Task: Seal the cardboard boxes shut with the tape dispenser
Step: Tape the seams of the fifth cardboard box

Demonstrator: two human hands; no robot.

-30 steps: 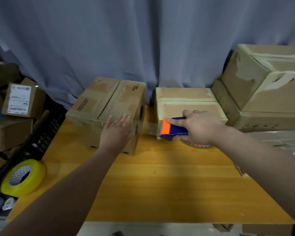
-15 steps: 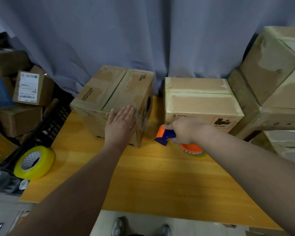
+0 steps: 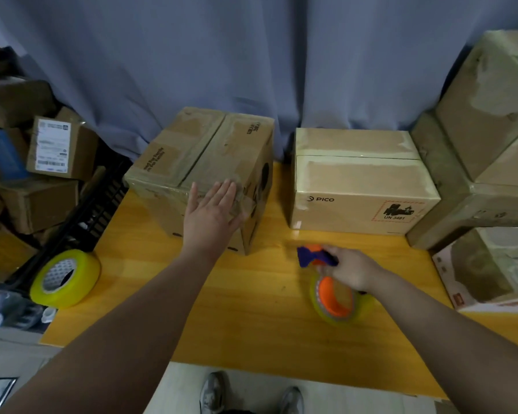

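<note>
Two cardboard boxes stand at the back of the yellow wooden table (image 3: 251,333). The left box (image 3: 204,150) is brown and turned at an angle, with clear tape over its near corner. My left hand (image 3: 213,213) presses flat with straight fingers on its near face, over that tape. The right box (image 3: 356,180), pale and printed PICO, has tape along its top seam. My right hand (image 3: 353,268) grips the blue and orange tape dispenser (image 3: 326,279) low over the table in front of the right box, apart from both boxes.
A spare roll of yellow tape (image 3: 65,277) sits at the table's left edge beside a black crate (image 3: 81,216). Stacked boxes (image 3: 488,150) crowd the right side, and more boxes (image 3: 42,162) pile up at the far left. A blue curtain hangs behind.
My right hand has pulled the dispenser away from the gap between the boxes, down and toward me. My left hand stays flat on the left box. The view has tilted downward.
</note>
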